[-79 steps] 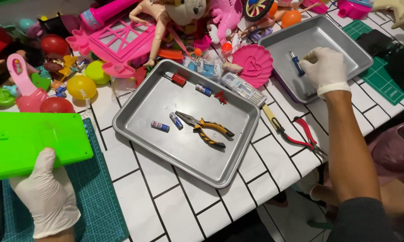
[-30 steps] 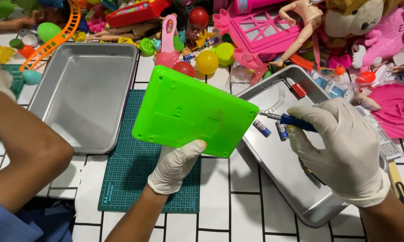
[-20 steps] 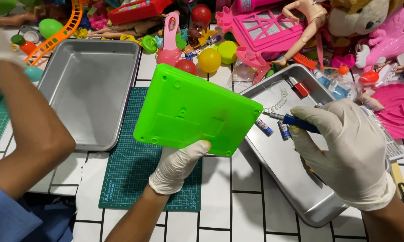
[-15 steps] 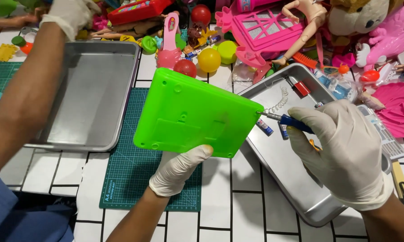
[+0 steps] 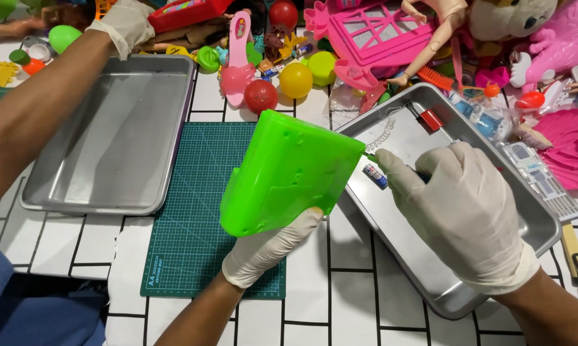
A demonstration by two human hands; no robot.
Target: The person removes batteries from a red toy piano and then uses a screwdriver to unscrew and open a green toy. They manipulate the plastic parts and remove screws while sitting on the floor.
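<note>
A bright green plastic toy casing (image 5: 289, 173) with small screw holes is tilted up on edge over the green cutting mat (image 5: 186, 218). My left hand (image 5: 269, 250), in a white glove, holds it from below. My right hand (image 5: 462, 205), also gloved, grips a small screwdriver (image 5: 370, 157) whose handle is mostly hidden in the fist. Its tip touches the casing's right edge. This hand hovers over the right metal tray (image 5: 430, 288).
The right tray holds a small battery (image 5: 373, 174), a wire spring (image 5: 385, 134) and a red part (image 5: 431, 119). A second metal tray (image 5: 109, 141) lies at the left. Another person's arm (image 5: 39, 109) crosses it, gloved hand (image 5: 125, 22) at the toy pile (image 5: 366, 38) along the back.
The green casing has tipped steeper, onto its edge, with the screwdriver tip staying at its right side. The other person's arm has swung up across the left tray toward the toys.
</note>
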